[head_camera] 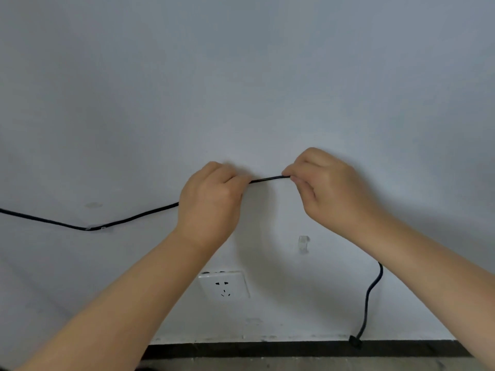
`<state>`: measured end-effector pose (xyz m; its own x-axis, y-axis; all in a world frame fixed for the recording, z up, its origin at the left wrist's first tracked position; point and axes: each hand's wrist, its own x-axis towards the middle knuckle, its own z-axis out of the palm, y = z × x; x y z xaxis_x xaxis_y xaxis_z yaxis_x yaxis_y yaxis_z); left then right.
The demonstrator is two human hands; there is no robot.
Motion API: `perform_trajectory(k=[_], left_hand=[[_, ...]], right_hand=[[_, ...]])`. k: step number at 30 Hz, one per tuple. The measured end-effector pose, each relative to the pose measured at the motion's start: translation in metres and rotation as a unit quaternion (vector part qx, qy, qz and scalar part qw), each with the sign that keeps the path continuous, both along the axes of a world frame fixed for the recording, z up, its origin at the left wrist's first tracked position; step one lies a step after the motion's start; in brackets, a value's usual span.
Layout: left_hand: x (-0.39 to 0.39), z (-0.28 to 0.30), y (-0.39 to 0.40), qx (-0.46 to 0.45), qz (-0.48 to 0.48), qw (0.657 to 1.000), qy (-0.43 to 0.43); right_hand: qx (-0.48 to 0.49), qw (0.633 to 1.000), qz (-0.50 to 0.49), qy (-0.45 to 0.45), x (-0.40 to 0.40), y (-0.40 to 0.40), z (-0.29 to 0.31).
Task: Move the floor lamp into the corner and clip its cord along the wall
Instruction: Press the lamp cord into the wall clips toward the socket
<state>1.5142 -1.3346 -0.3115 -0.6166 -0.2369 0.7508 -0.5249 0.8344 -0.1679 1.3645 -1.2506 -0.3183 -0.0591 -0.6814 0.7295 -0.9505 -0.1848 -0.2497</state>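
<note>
A thin black cord (270, 179) runs across the white wall. My left hand (211, 195) and my right hand (325, 183) both pinch it, a short taut stretch showing between them. To the left the cord slopes down through a clear clip (97, 228) stuck on the wall, then rises off the left edge. A second clear clip (303, 243) sits empty on the wall below my right hand. Past my right forearm the cord hangs down to its black plug (355, 341) near the floor. The lamp is out of view.
A white wall socket (224, 286) is mounted low on the wall, below my hands, with nothing plugged in. A dark skirting strip (267, 348) runs along the wall's foot, with bare floor under it.
</note>
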Motion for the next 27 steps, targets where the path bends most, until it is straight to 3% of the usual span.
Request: perform_trajectory(k=[4,6,8,10,13,16,19,22,27], left_hand=[[-0.006,0.003,0.006,0.029,0.005,0.999,-0.046],[-0.01,0.005,0.005,-0.021,-0.029,0.999,-0.04],[-0.006,-0.044,-0.007,-0.016,-0.059,0.992,-0.112],[-0.005,-0.049,0.001,-0.05,-0.049,0.985,-0.158],[-0.008,-0.053,-0.001,-0.1,-0.114,0.972,-0.177],[-0.006,-0.059,-0.004,-0.104,-0.121,0.967,-0.198],[-0.006,-0.074,-0.005,-0.107,-0.142,0.959,-0.221],[-0.014,-0.091,-0.007,-0.077,-0.166,0.966,-0.182],[-0.028,-0.102,-0.01,-0.07,-0.161,0.977,-0.125]], right_hand=[[0.014,0.994,0.004,-0.108,-0.016,0.001,-0.001],[0.041,0.984,0.019,-0.172,-0.012,0.007,-0.006],[0.077,0.954,-0.061,-0.284,0.013,0.02,-0.072],[0.068,0.935,-0.032,-0.347,0.012,0.027,-0.095],[0.092,0.913,-0.011,-0.398,0.011,0.033,-0.105],[0.153,0.869,0.019,-0.47,0.008,0.027,-0.115],[0.265,0.839,0.039,-0.474,0.002,0.03,-0.127],[0.285,0.826,0.027,-0.485,-0.007,0.031,-0.138],[0.188,0.885,-0.018,-0.426,-0.013,0.027,-0.141]])
